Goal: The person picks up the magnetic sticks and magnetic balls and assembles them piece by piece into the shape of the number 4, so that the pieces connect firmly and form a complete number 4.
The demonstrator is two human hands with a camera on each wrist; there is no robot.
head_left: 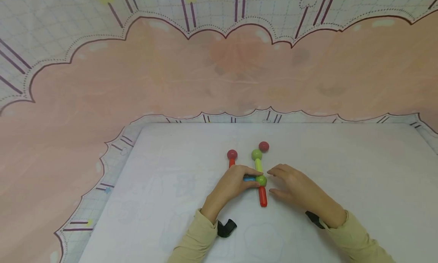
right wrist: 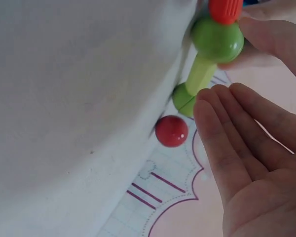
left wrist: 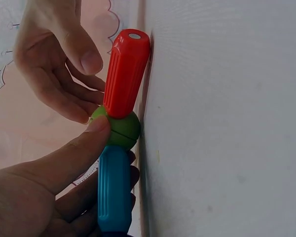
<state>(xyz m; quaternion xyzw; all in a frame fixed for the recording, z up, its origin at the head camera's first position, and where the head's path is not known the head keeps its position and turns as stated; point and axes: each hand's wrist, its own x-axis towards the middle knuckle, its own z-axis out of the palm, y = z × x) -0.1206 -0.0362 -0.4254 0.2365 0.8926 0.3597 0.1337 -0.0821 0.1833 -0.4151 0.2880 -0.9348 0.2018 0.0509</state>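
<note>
My left hand pinches a green ball between thumb and fingers. From that ball a red rod sticks out toward me, a yellow-green rod runs away from me, and a blue rod extends left under the hand. A second green ball caps the far end of the yellow-green rod. Behind the left hand, another red rod carries a red ball. Just right of the pinched ball, my right hand holds nothing, its fingers extended and apart from the pieces.
A loose-looking red ball lies close beside the far green ball. All the pieces are on a white tabletop. Beyond its far edge hangs a pink and white patterned cloth. Black straps show by the wrists.
</note>
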